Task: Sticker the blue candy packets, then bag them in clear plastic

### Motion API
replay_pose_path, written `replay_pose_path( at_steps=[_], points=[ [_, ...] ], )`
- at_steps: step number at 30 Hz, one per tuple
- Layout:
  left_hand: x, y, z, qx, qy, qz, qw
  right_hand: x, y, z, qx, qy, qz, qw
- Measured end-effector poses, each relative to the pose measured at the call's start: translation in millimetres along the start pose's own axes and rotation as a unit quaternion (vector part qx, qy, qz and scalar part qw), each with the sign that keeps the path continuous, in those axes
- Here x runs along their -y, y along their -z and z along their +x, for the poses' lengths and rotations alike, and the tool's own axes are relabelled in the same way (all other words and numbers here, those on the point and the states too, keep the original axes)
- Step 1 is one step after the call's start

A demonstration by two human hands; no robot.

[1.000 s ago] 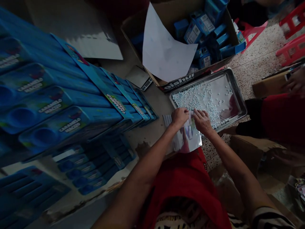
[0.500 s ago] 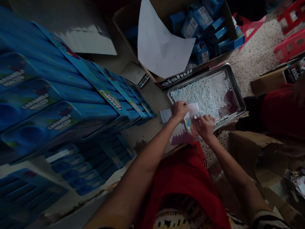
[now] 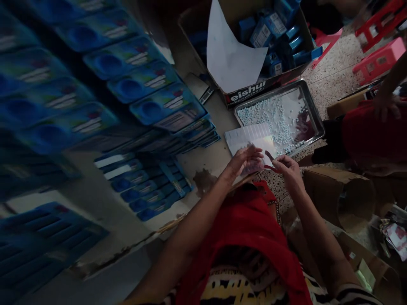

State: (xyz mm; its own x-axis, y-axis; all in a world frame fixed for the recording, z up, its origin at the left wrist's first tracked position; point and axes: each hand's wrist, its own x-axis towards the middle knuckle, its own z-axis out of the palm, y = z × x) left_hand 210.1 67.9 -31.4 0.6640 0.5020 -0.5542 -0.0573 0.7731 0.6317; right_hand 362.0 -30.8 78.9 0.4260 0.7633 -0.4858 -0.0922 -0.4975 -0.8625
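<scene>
My right hand [image 3: 287, 166] is closed on a small pair of scissors or tweezers [image 3: 269, 161], whose two arms spread toward my left hand. My left hand [image 3: 246, 159] has its fingers apart over the lower part of a shiny whitish sheet [image 3: 251, 136] marked with rows of strips; whether a thin piece lies under its fingers is hard to make out. Past the sheet lies a metal tray [image 3: 319, 123] with many small pale blue and white pellets [image 3: 270, 111], touching the sheet's far edge.
Stacked blue boxes [image 3: 152, 106] fill the left side. An open carton [image 3: 235, 98] with blue packs and a white paper [image 3: 230, 55] stands at the back. Another person's hand [image 3: 386, 103] shows at right, near red stools [image 3: 378, 61] and brown cartons [image 3: 324, 186].
My right hand has moved right and now shows the two-armed tool. My left hand has come lower on the sheet and its fingers have spread. The view has shifted over the blue boxes.
</scene>
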Motion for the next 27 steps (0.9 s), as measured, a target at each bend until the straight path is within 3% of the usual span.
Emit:
replay_pose_path(
  at_steps=[3, 9, 12, 15, 18, 22, 24, 27],
  points=[
    [-1.8, -2.3, -31.3, 0.012, -0.021, 0.018, 1.000, 1.7, -11.8, -23.3, 0.019, 0.000, 0.007, 1.000],
    [-9.6, 3.7, -83.9, -0.025, -0.072, 0.050, 0.996, 5.7, -34.1, -57.3, 0.019, -0.030, 0.004, 0.999],
    [-12.8, 15.1, -115.6, -0.103, -0.096, 0.084, 0.986, 2.7, -46.3, -68.4, 0.010, -0.040, -0.006, 0.999],
    [-11.8, 31.5, -152.6, -0.204, -0.110, 0.166, 0.958, -8.7, -67.7, -70.7, 0.035, -0.043, -0.053, 0.997],
    [-6.1, 55.0, -189.3, -0.295, -0.130, 0.218, 0.921, -24.0, -105.9, -60.5, 0.070, -0.016, -0.105, 0.992],
    [2.9, 104.2, -227.3, -0.440, -0.148, 0.189, 0.865, -35.2, -181.5, -40.3, 0.149, 0.038, -0.164, 0.974],
    [4.8, 135.8, -237.1, -0.499, -0.161, 0.167, 0.835, -34.5, -222.7, -32.1, 0.173, 0.073, -0.220, 0.957],
    [2.9, 183.0, -236.8, -0.542, -0.182, 0.143, 0.808, -28.2, -277.9, -21.6, 0.157, 0.150, -0.345, 0.913]
  ],
)
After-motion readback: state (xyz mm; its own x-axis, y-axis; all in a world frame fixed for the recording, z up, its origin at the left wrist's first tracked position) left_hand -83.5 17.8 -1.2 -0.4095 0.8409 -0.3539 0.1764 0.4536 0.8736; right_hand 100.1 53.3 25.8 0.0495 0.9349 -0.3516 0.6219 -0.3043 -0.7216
